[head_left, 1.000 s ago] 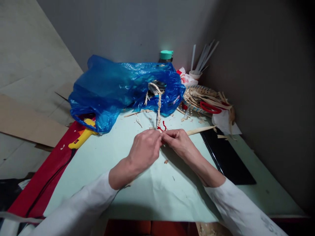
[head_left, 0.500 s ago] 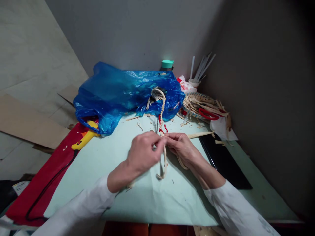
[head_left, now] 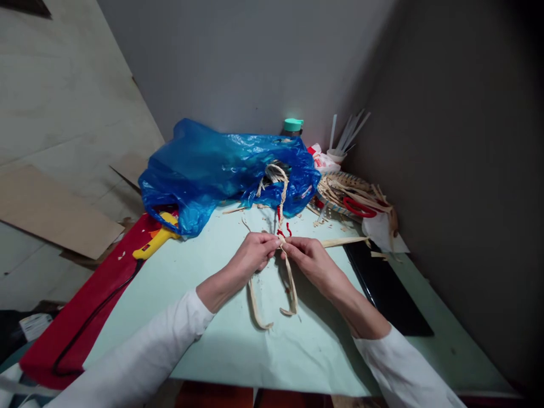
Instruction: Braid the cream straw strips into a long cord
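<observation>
A pale braid of dried plant strips curves from the blue bag down to my fingers, with red cord tied near its lower part. My left hand pinches the braid's working end from the left. From the right, my right hand pinches it too, the fingertips of both hands almost touching. Two loose strips hang below, one strip under the fingertips and another strip under my left hand. A wider strip sticks out to the right behind my right hand.
A blue plastic bag covers the back of the table, beside a yellow-handled tool with a cord. At right are a basket of strips, red-handled scissors and a black flat panel. A green-lidded bottle stands behind.
My left hand has shifted from crossing over the front to the braid's left side. One loose strip that hung by my right hand now hangs on the left. The view has tilted slightly.
</observation>
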Motion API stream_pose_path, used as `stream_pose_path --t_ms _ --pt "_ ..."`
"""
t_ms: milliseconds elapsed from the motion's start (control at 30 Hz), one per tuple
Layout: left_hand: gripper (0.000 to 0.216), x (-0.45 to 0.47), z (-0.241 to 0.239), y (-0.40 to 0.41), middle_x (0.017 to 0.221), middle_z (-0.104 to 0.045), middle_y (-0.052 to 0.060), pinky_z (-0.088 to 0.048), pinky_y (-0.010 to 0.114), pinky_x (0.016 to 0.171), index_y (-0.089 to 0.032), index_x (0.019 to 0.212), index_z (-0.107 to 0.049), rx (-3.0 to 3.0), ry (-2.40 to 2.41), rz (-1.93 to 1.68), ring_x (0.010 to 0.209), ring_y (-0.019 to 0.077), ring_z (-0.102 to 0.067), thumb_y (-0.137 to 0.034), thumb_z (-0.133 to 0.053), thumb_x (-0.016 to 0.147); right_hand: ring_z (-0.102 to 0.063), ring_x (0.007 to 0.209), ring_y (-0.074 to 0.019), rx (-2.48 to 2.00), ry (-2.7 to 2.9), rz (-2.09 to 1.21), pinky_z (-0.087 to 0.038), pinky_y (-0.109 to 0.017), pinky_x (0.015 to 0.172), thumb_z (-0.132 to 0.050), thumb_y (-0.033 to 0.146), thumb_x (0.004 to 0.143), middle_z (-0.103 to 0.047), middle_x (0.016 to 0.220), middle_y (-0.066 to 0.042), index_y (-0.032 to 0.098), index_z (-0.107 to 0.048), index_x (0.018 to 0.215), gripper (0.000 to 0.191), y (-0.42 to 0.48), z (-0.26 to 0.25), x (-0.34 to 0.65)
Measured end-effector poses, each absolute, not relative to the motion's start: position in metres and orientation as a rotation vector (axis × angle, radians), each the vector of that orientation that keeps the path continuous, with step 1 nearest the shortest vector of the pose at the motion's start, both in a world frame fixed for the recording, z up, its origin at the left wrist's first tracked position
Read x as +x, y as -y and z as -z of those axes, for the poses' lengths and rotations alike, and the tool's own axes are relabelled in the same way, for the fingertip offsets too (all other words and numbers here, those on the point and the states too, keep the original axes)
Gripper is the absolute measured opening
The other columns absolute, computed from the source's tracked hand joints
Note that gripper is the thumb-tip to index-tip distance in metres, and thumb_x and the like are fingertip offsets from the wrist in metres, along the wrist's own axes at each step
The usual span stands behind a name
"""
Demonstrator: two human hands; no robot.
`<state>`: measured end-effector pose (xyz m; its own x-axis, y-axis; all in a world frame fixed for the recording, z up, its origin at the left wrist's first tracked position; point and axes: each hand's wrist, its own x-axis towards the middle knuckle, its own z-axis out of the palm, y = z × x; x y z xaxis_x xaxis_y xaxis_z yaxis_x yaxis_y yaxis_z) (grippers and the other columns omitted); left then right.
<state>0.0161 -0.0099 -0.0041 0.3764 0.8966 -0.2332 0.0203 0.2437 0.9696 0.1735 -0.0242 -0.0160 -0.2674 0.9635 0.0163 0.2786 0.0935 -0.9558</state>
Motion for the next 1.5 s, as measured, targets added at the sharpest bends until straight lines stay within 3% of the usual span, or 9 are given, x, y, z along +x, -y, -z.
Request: stream_pose_path --t_ms 367,600,767,933,1067,1200,1333,1433,1500 --pt "0.024 0.017 0.003 0.012 0.052 -0.049 -0.004 -0.016 0.023 0.041 -0.012 0.067 -0.07 1.233 -1.11 -0.811 0.041 0.0039 -0.029 -0.035 -0.068 0.071 -0.042 0.06 -0.0137 -1.449 1.843 -1.014 -0.029 -0.025 0.057 -0.05 0.037 0.089 -0.056 0.062 0.0 0.015 -0.065 0.074 0.03 0.031 0.007 0.176" --pt "0.02 0.019 0.002 0.012 0.049 -0.05 -0.004 -0.024 0.022 0.046 -0.012 0.065 -0.071 1.261 -1.202 -0.88 0.045 0.0063 -0.035 -0.032 -0.069 0.069 -0.044 0.059 -0.014 -1.599 2.034 -0.704 -0.025 -0.027 0.056 -0.043 0.033 0.095 -0.059 0.063 -0.002 0.02 -0.056 0.069 0.032 0.037 -0.008 0.178" --pt "0.021 0.019 0.012 0.013 0.057 -0.062 0.001 -0.034 0.022 0.053 -0.013 0.06 -0.069 1.353 -1.254 -0.922 0.053 0.0094 -0.049 -0.03 -0.066 0.071 -0.047 0.056 -0.0145 -1.828 2.114 -0.434 -0.02 -0.028 0.055 -0.044 0.028 0.093 -0.062 0.064 -0.004 0.019 -0.057 0.069 0.028 0.043 -0.018 0.171" --pt "0.022 0.022 0.022 0.017 0.04 -0.052 -0.003 -0.029 0.022 0.046 -0.015 0.065 -0.072 1.287 -1.278 -0.94 0.04 0.0084 -0.042 -0.032 -0.062 0.075 -0.057 0.059 -0.0169 -1.83 2.226 -0.225 -0.02 -0.03 0.056 -0.042 0.025 0.093 -0.07 0.074 -0.008 0.018 -0.062 0.078 0.026 0.053 -0.014 0.154" --pt "0.02 0.022 0.015 0.02 0.046 -0.057 -0.001 -0.025 0.02 0.045 -0.013 0.06 -0.069 1.125 -1.159 -0.97 0.043 0.0062 -0.042 -0.028 -0.065 0.072 -0.062 0.063 -0.0187 -1.806 2.271 -0.229 -0.021 -0.031 0.057 -0.041 0.022 0.093 -0.073 0.078 -0.009 0.018 -0.064 0.084 0.025 0.057 -0.009 0.148" --pt "0.023 0.018 0.01 0.02 0.044 -0.052 -0.003 -0.017 0.021 0.042 -0.01 0.075 -0.073 1.071 -1.097 -0.937 0.039 0.0034 -0.029 -0.032 -0.068 0.073 -0.064 0.062 -0.019 -1.801 2.262 -0.245 -0.021 -0.031 0.057 -0.041 0.02 0.092 -0.073 0.076 -0.007 0.019 -0.064 0.086 0.024 0.057 -0.006 0.147" --pt "0.027 0.016 0.013 0.017 0.043 -0.045 -0.005 -0.017 0.02 0.043 -0.009 0.084 -0.074 1.051 -1.109 -0.925 0.04 0.0037 -0.033 -0.032 -0.073 0.069 -0.064 0.061 -0.022 -1.804 2.348 -0.162 -0.017 -0.033 0.056 -0.04 0.018 0.091 -0.073 0.077 -0.011 0.017 -0.066 0.093 0.026 0.056 -0.004 0.146" --pt "0.024 0.014 0.012 0.016 0.047 -0.048 -0.005 -0.016 0.02 0.043 -0.008 0.076 -0.072 1.05 -1.08 -0.923 0.041 0.0021 -0.031 -0.03 -0.076 0.066 -0.063 0.061 -0.022 -1.742 2.388 -0.233 -0.018 -0.032 0.055 -0.041 0.024 0.093 -0.073 0.077 -0.011 0.018 -0.068 0.098 0.028 0.054 -0.008 0.151" --pt "0.022 0.013 0.009 0.016 0.048 -0.047 -0.005 -0.015 0.02 0.043 -0.008 0.073 -0.071 1.045 -1.045 -0.913 0.04 0.0014 -0.029 -0.03 -0.075 0.067 -0.06 0.059 -0.0192 -1.674 2.341 -0.402 -0.021 -0.03 0.054 -0.041 0.034 0.096 -0.072 0.072 -0.007 0.02 -0.07 0.089 0.033 0.052 -0.015 0.159"
